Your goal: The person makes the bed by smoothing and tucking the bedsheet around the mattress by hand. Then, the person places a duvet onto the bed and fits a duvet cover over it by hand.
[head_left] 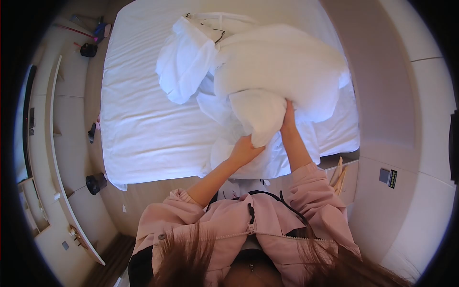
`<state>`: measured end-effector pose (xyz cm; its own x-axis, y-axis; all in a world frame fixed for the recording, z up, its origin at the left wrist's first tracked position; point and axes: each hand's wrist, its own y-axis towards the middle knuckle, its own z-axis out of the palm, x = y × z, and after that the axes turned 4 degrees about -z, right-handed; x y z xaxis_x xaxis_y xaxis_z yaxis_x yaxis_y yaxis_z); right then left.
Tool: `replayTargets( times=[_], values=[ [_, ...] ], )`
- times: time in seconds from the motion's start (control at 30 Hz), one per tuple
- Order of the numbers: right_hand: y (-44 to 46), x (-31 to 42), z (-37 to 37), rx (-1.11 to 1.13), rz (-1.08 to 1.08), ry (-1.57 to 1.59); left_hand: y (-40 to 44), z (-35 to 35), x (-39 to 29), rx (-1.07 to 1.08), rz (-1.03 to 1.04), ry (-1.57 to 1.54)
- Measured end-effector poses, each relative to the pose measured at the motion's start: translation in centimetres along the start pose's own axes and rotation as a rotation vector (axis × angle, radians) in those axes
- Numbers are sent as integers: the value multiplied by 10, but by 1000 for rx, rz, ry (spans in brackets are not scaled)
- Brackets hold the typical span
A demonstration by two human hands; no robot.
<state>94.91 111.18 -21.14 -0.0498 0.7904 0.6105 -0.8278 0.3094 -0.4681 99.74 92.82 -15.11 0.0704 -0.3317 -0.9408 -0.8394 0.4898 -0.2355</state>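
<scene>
White bedding [282, 60] lies heaped on the bed [138, 119], right of its middle and close to the right edge. Near the bed's near edge, the left hand [247, 151] is clamped on the lower tip of a raised fold [258, 112]; the right hand [289, 119] is at its right side, fingers partly lost in cloth, so I cannot tell how firmly they close. Good handling probably means even tension and a full grip. Loose cloth [221, 149] below the left wrist and a dark cord [220, 36] on the heap might snag; a black bin [96, 183] stands well clear beyond the near left corner.
</scene>
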Motion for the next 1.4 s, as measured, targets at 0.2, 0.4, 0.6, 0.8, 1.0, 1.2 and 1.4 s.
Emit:
replayTargets(
  times=[0.2, 0.4, 0.6, 0.8, 1.0, 1.2, 1.4],
  values=[
    [-31, 120, 42, 96, 23, 23, 5, 54, -62, 148, 46, 5],
    [-25, 143, -34, -25, -58, -47, -10, 77, -6, 203, 286, 108],
    [-29, 89, -127, -271, -133, -403, -44, 71, 130, 40, -154, 353],
    [-59, 37, -152, -211, -62, -322, -27, 81, 184, -69, -338, 100],
    [-67, 23, -175, -298, 50, -372, -1, 56, 200, -183, -483, -238],
    [-61, 21, -157, -324, 28, -366, 8, 41, 244, -181, -543, -107],
    [-59, 35, -184, -396, -227, -702, -4, 39, 259, 80, -581, 262]
  ],
)
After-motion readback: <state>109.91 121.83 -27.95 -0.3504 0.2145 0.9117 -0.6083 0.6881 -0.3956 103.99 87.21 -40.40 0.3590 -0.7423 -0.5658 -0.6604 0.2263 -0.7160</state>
